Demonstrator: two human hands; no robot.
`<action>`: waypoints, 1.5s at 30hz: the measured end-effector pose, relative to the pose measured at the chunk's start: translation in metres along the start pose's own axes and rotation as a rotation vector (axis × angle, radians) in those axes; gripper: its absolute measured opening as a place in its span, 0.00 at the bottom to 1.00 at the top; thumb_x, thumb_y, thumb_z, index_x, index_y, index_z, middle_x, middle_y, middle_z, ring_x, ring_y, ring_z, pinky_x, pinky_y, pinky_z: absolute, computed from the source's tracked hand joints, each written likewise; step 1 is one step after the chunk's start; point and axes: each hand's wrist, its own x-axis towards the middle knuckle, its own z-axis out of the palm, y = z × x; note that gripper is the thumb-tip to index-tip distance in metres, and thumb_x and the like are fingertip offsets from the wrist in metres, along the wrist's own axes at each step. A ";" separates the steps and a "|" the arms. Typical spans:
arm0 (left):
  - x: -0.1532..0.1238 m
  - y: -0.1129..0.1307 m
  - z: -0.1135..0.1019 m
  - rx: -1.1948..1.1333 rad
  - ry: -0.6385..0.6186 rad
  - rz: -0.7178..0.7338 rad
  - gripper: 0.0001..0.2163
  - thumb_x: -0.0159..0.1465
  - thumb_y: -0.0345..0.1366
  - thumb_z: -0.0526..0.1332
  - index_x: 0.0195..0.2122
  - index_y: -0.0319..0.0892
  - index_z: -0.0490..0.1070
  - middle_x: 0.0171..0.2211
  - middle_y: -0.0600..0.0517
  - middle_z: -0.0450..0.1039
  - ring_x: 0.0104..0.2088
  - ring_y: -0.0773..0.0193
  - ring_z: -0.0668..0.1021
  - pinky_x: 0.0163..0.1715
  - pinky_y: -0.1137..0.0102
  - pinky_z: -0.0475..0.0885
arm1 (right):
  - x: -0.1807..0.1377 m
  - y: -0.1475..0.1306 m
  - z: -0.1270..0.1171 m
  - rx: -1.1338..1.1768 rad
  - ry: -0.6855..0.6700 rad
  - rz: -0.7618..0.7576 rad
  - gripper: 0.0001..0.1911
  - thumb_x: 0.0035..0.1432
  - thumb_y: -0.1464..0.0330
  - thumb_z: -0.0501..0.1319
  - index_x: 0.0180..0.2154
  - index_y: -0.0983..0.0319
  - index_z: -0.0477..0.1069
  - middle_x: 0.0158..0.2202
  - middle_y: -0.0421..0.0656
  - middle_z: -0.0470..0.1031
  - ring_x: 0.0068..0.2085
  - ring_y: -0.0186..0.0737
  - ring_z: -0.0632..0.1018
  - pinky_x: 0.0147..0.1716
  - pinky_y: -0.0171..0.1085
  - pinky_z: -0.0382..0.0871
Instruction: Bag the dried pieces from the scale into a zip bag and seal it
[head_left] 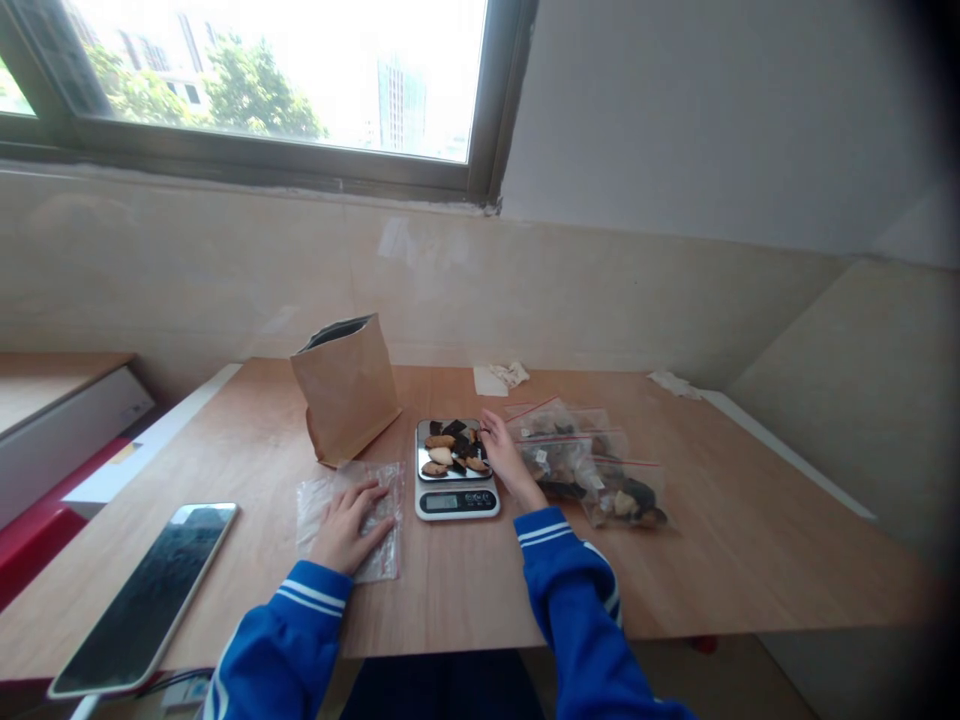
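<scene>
In the middle of the table stands a digital kitchen scale [457, 502], its metal plate covered with dried pieces [441, 456], some dark and flat, others pale or brown. At the plate's right edge is my right hand [504, 452], fingers drawn together by the dark pieces; whatever they pinch is too small to make out. My left hand [349, 528] lies flat with fingers apart on clear plastic zip bags [386, 565], left of the scale. Several filled zip bags [626, 500] with similar dark and pale pieces lie right of my right hand.
A brown paper bag [349, 390] stands upright with its top open, behind the plastic bags. A large phone or tablet [150, 600] with a cable lies at the left. Crumpled tissue [510, 375] lies by the wall, below a window [300, 80].
</scene>
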 end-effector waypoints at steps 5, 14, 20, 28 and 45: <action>0.000 0.000 0.000 0.011 0.006 -0.002 0.21 0.59 0.51 0.57 0.50 0.48 0.71 0.53 0.46 0.69 0.52 0.49 0.71 0.52 0.52 0.65 | -0.002 0.010 0.003 0.004 -0.008 0.022 0.26 0.58 0.58 0.51 0.56 0.60 0.59 0.62 0.51 0.61 0.63 0.43 0.62 0.63 0.48 0.52; -0.001 0.004 -0.002 0.030 0.006 0.015 0.21 0.60 0.50 0.57 0.51 0.47 0.70 0.53 0.46 0.69 0.51 0.49 0.72 0.51 0.51 0.66 | -0.005 0.016 0.000 0.063 0.024 -0.052 0.27 0.53 0.60 0.57 0.55 0.59 0.62 0.60 0.48 0.64 0.63 0.43 0.62 0.63 0.49 0.52; -0.002 0.002 -0.002 0.031 0.000 0.018 0.21 0.60 0.51 0.56 0.51 0.48 0.70 0.53 0.46 0.69 0.52 0.49 0.71 0.51 0.51 0.66 | -0.010 0.009 -0.007 0.009 0.046 -0.058 0.24 0.55 0.58 0.58 0.52 0.59 0.65 0.57 0.49 0.67 0.58 0.44 0.68 0.60 0.48 0.58; -0.003 0.004 -0.003 0.042 -0.016 0.017 0.22 0.61 0.51 0.55 0.53 0.48 0.68 0.55 0.46 0.67 0.54 0.48 0.70 0.52 0.50 0.64 | -0.053 -0.019 -0.023 -0.321 0.118 -0.232 0.15 0.61 0.61 0.54 0.46 0.60 0.68 0.47 0.49 0.70 0.50 0.45 0.71 0.50 0.47 0.67; -0.001 0.000 0.000 0.034 0.047 0.071 0.17 0.59 0.51 0.59 0.43 0.47 0.74 0.48 0.46 0.72 0.48 0.51 0.74 0.47 0.54 0.69 | -0.080 -0.051 -0.017 -0.578 -0.004 -0.367 0.13 0.63 0.73 0.50 0.41 0.58 0.72 0.40 0.45 0.69 0.45 0.44 0.70 0.49 0.45 0.65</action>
